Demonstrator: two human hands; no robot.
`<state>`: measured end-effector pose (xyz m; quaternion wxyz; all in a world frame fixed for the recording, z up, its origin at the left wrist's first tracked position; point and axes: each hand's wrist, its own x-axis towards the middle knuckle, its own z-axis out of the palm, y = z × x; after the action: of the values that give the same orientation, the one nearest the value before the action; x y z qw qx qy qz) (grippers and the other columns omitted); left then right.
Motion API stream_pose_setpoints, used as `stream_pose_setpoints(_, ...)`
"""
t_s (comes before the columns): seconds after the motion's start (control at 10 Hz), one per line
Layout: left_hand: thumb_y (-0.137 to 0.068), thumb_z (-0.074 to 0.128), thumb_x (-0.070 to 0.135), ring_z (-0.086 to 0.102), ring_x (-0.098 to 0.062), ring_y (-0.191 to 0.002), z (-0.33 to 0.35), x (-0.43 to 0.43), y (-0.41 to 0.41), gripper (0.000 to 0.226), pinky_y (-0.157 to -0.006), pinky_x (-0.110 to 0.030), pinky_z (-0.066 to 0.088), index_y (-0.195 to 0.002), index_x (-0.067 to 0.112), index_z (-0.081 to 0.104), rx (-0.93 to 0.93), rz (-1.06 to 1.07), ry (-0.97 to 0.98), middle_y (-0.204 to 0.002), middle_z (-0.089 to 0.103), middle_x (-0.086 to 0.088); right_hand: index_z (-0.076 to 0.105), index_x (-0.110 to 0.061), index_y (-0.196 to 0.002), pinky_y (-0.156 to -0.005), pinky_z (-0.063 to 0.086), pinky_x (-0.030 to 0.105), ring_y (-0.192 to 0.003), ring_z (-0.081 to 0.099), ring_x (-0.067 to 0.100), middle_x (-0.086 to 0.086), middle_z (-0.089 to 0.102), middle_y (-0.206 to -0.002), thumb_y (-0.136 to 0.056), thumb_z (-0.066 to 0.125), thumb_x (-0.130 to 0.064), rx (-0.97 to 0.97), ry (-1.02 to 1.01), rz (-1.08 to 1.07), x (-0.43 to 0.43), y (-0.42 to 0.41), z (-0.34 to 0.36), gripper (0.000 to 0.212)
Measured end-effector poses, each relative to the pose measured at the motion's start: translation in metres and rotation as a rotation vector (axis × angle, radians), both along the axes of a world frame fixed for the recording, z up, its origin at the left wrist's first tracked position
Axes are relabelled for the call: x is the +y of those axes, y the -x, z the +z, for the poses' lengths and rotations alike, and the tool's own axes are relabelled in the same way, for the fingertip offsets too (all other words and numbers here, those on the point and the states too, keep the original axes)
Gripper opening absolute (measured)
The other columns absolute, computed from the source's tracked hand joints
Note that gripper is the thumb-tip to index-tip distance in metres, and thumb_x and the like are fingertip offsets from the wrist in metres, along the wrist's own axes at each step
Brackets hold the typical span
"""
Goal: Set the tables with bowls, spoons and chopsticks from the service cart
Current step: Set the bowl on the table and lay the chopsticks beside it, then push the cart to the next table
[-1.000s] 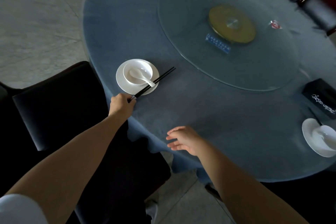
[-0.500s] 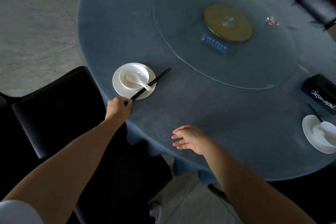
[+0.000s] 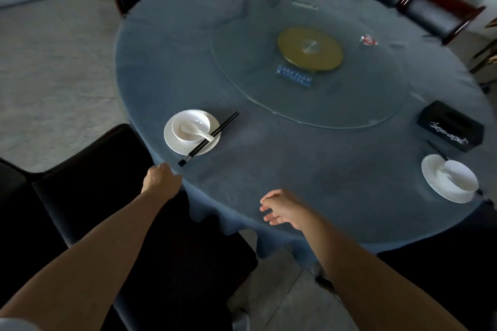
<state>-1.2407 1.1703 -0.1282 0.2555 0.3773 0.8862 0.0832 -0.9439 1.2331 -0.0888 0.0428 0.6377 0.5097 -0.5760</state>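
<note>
I log this as a restaurant dining room: a big round table (image 3: 295, 169) under a blue cloth carries a glass lazy Susan (image 3: 242, 62) on a gold hub (image 3: 310, 48), with dark padded chairs (image 3: 430, 8) around it. The near place has a white plate (image 3: 174, 145), bowl (image 3: 191, 119), spoon (image 3: 200, 134) and black chopsticks (image 3: 228, 121). A second setting (image 3: 433, 177) lies to the right beside a black tissue box (image 3: 450, 126), over a grey stone floor (image 3: 53, 62).
</note>
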Motion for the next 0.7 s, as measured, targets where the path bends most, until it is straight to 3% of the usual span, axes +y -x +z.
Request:
stream_pose_setpoints(0.2,-0.089,0.056,0.027,0.060,-0.036,-0.108,0.042,-0.062,-0.060,0.034,-0.086,-0.034,0.050,-0.114,0.007,0.064,0.026,-0.123,0.060,-0.116,0.064,-0.018,0.058,-0.008,-0.111,-0.067,0.055,0.033,-0.069,0.063,0.023,0.010,0.067,-0.102,-0.100,0.047,-0.013,0.034,-0.009,-0.039,-0.042,-0.042,0.027,0.016)
stream_pose_setpoints(0.3,-0.096,0.049,0.030,0.059,-0.031,-0.112,0.054,-0.079,-0.098,0.035,-0.092,-0.034,0.048,-0.119,0.007,0.063,0.053,-0.270,0.123,-0.122,0.063,-0.014,0.058,-0.008,-0.109,-0.063,0.056,0.031,-0.069,0.065,0.022,0.007,0.068,-0.097,-0.100,0.047,-0.013,0.040,-0.009,-0.071,-0.063,-0.065,0.035,0.015)
stream_pose_setpoints(0.4,-0.092,0.053,0.031,0.063,-0.028,-0.101,0.062,-0.084,-0.136,0.031,-0.085,-0.034,0.052,-0.108,0.010,0.067,0.052,-0.404,0.158,-0.109,0.068,-0.011,0.059,-0.009,-0.108,-0.063,0.056,0.031,-0.068,0.066,0.022,0.005,0.068,-0.093,-0.099,0.048,-0.013,0.024,-0.025,-0.123,-0.081,-0.094,0.040,0.014)
stream_pose_setpoints(0.5,-0.091,0.053,0.029,0.062,-0.027,-0.103,0.060,-0.080,-0.176,0.030,-0.087,-0.033,0.051,-0.111,0.010,0.066,0.017,-0.616,0.224,-0.112,0.066,-0.010,0.060,-0.008,-0.105,-0.075,0.053,0.035,-0.075,0.065,0.026,0.014,0.068,-0.107,-0.100,0.050,-0.015,0.015,-0.030,-0.198,-0.100,-0.126,0.046,0.013)
stream_pose_setpoints(0.6,-0.094,0.052,0.028,0.059,-0.025,-0.112,0.054,-0.072,-0.224,0.033,-0.089,-0.030,0.046,-0.121,0.010,0.062,0.006,-0.847,0.297,-0.122,0.063,-0.010,0.065,-0.003,-0.116,-0.092,0.040,0.034,-0.111,0.061,0.032,0.020,0.063,-0.126,-0.100,0.050,-0.018,-0.149,-0.065,-0.166,-0.126,-0.169,0.050,0.026)
stream_pose_setpoints(0.7,-0.096,0.053,0.026,0.058,-0.025,-0.117,0.047,-0.069,-0.279,0.036,-0.091,-0.028,0.045,-0.128,0.009,0.059,-0.060,-1.020,0.343,-0.129,0.060,-0.010,0.061,-0.004,-0.127,-0.099,0.039,0.038,-0.124,0.054,0.032,0.017,0.056,-0.136,-0.101,0.049,-0.019,-0.326,-0.129,-0.019,-0.169,-0.211,0.056,0.033)
